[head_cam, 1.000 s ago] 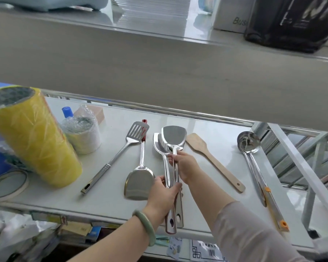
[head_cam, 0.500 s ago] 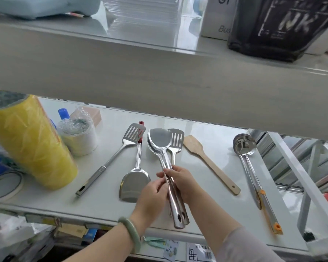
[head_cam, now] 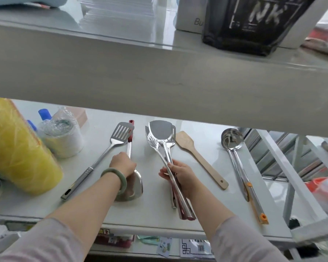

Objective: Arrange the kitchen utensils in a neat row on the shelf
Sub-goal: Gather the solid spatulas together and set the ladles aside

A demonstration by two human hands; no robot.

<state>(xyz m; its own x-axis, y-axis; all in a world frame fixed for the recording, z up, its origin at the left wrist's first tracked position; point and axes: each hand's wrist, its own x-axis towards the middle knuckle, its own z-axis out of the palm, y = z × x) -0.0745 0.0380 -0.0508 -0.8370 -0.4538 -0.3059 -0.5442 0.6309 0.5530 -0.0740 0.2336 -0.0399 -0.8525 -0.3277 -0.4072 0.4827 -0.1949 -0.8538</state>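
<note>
Clasped in the right hand [head_cam: 180, 175] is a bundle of steel utensils [head_cam: 160, 137], gripped by their overlapping handles, with the blades fanned at the far end over the white shelf [head_cam: 206, 210]; a solid turner lies on top and slotted heads show beneath it. The left hand [head_cam: 122, 165], with a green bangle [head_cam: 114, 177] on its wrist, closes around the shaft of a red-tipped turner [head_cam: 130, 148] that lies reversed, its broad blade toward the near edge under the wrist. Just left of it rests a slotted spatula [head_cam: 110, 148] on a slant, its head touching the turner's shaft. Right of the bundle lies a wooden spatula [head_cam: 197, 157], and farther right, well apart, a ladle [head_cam: 235, 154] with an orange-ended handle. On the upper shelf a black bag [head_cam: 254, 23] shows the letters "NK", and the white box [head_cam: 190, 15] beside it reads "Bu", the rest hidden. At far left stands a yellow roll [head_cam: 17, 148] beside a wrapped white roll [head_cam: 62, 135]. Half a second earlier both hands held the bundle together; now the left has gone to the reversed turner, and the solid turner has replaced the spoon-shaped head on top.
</note>
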